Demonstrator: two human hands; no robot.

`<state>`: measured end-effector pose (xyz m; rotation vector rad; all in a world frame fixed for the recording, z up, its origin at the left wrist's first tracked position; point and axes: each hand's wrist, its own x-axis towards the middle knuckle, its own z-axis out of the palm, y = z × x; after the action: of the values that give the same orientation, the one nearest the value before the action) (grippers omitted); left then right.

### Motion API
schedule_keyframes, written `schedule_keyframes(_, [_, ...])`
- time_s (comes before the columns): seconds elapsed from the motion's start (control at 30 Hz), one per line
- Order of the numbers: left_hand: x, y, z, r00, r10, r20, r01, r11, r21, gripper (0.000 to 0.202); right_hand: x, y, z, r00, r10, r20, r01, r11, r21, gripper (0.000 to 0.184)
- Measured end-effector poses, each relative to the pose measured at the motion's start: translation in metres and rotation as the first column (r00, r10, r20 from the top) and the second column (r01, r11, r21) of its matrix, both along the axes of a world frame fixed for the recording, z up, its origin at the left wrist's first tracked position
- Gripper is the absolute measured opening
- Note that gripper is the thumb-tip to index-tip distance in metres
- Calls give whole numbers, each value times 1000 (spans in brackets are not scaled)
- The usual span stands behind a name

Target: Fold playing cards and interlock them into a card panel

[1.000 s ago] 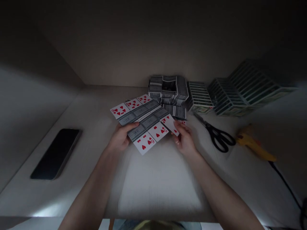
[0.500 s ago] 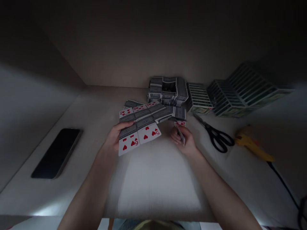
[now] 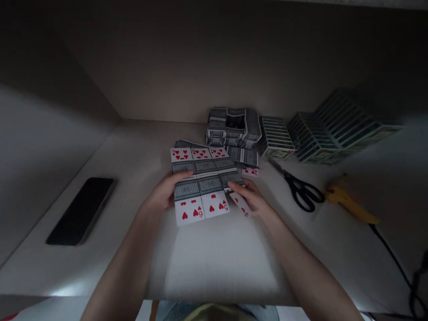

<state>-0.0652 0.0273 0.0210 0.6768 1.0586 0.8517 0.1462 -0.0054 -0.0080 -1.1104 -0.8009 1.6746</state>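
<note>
Card panel (image 3: pixel 203 185) squared up — right hand (image 3: pixel 256 200) back on it.

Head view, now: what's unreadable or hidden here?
- Right hand: its fingers cover the loose white heart card, so the card's rank and the grip are unclear.
- Left hand: its fingers are hidden under the panel of joined playing cards.
- Yellow glue gun: dim and blurred, no detail.
- Thin black cable: cut off by the right edge.
- Flat black phone: screen dark.
</note>
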Motion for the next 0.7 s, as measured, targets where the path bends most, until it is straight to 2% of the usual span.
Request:
schedule_keyframes(0.07, [6,-1,-2,1000,-4,-5,4,1000,23,47,-2,-1,-1,998,-53,17,54,998,-18,29])
schedule_keyframes(0.2, [10,-1,-8,1000,-11,11,11,999,44,47,-3,-1,-3,996,-49,76,49,999,-2,26])
schedule_keyframes(0.3, [4,2,-13,993,13,114,-19,999,47,40,-3,-1,-2,998,-17,55,18,1000,-10,25])
schedule_keyframes(0.37, [-2,5,-13,967,45,250,-63,996,65,40,-3,-1,0,999,16,37,-15,1000,-26,25])
schedule_keyframes(0.47, [-10,7,-7,869,20,495,-106,983,147,67,0,-4,2,994,107,17,-106,993,-51,28])
schedule_keyframes(0.57, [-13,7,1,787,-49,616,-94,976,198,79,2,-5,2,989,142,-50,-143,990,-16,28])
schedule_keyframes(0.63, [-13,7,3,782,-69,619,-64,980,189,80,2,-5,0,987,107,-116,-105,994,21,27])
schedule_keyframes(0.7, [-14,6,2,817,-76,572,-6,990,139,83,2,-4,-2,985,78,-153,-74,997,31,26])
